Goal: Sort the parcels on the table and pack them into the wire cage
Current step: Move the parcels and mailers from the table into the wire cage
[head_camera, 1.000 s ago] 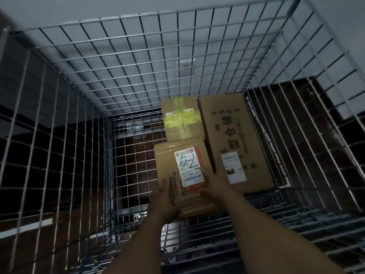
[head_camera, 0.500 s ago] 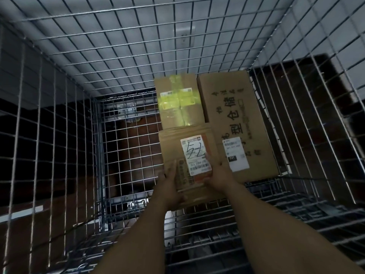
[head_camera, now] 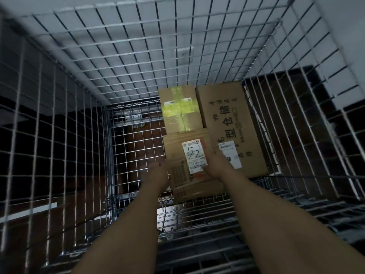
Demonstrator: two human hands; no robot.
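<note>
In the head view, a parcel (head_camera: 187, 180) with a white label (head_camera: 194, 157) handwritten "5-2" is being held low inside the wire cage (head_camera: 109, 147), between two bare forearms that are being extended down into it. The parcel's right edge is being gripped by the right hand (head_camera: 217, 167). The thumb is being pressed onto the top face at the label's lower right corner, while the fingers are being hidden down the side, in the narrow gap next to a big box (head_camera: 231, 125). The left edge is being touched by the left hand (head_camera: 158, 175), but that hand is being smeared by blur, so whether its fingers are curled round the parcel cannot be told. The parcel is thus lying between the two hands, label facing up. Its far end is being held against the near end of a yellow-taped box (head_camera: 180, 109). Its right side is lying just beside the big box, which is lying along the cage's right wall. Whether the parcel is resting on the cage floor cannot be told.
</note>
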